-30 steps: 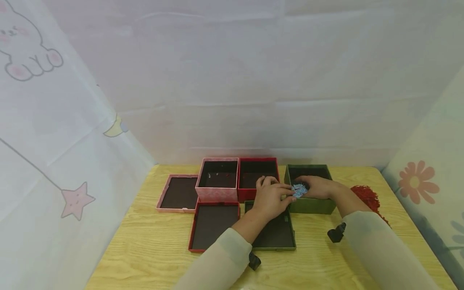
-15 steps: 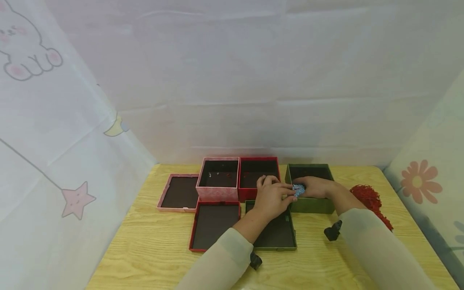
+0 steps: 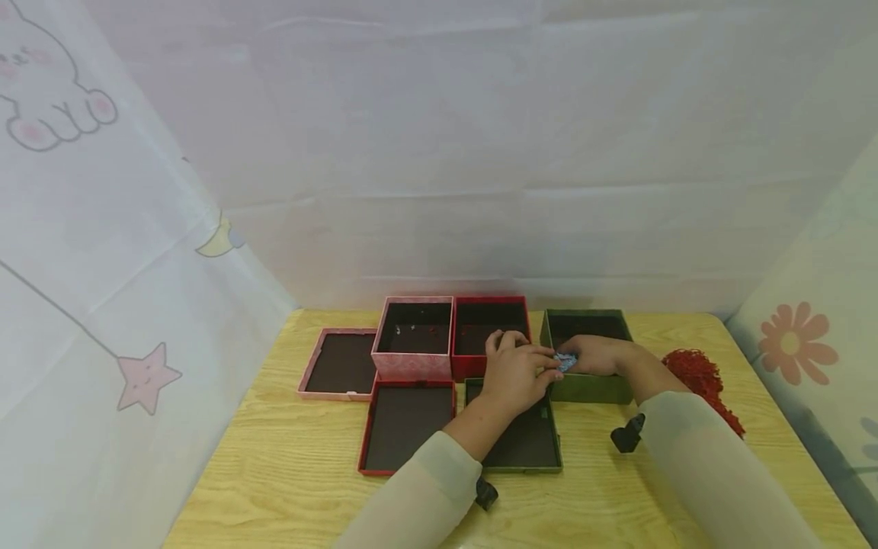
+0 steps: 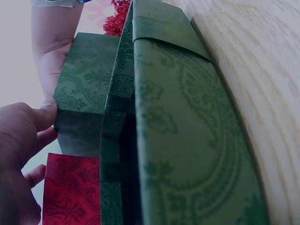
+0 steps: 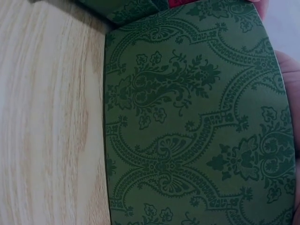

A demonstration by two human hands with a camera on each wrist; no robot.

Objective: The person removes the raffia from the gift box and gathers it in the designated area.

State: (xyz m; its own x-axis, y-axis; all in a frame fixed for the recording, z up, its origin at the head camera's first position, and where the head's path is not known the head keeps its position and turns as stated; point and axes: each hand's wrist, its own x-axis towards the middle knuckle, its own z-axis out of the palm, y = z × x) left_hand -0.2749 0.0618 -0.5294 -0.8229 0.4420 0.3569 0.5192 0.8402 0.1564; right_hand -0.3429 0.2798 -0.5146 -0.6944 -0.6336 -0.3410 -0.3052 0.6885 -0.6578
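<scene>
A clump of blue shredded paper [image 3: 565, 361] sits at the left rim of the green box [image 3: 591, 388], between the two hands. My left hand [image 3: 516, 372] holds the box at its near left corner, thumb and fingertips right at the rim. In the left wrist view, the left thumb [image 4: 45, 111] lies against the edge of the patterned green box [image 4: 86, 79]. My right hand [image 3: 597, 354] reaches over the near wall into the box, beside the blue paper, its fingers hidden inside. The right wrist view is mostly the box's green wall [image 5: 187, 117], with part of that hand at the right edge.
A pink box [image 3: 414, 366] and a red box [image 3: 469, 369] stand left of the green one, small scraps inside the pink. Pink [image 3: 341, 364], red [image 3: 408, 427] and green [image 3: 521, 438] lids lie on the table. Red shredded paper [image 3: 696, 374] is heaped beyond the right forearm.
Less of the blue paper shows above the rim. The right hand and forearm have shifted slightly left; the left hand stays at the box corner.
</scene>
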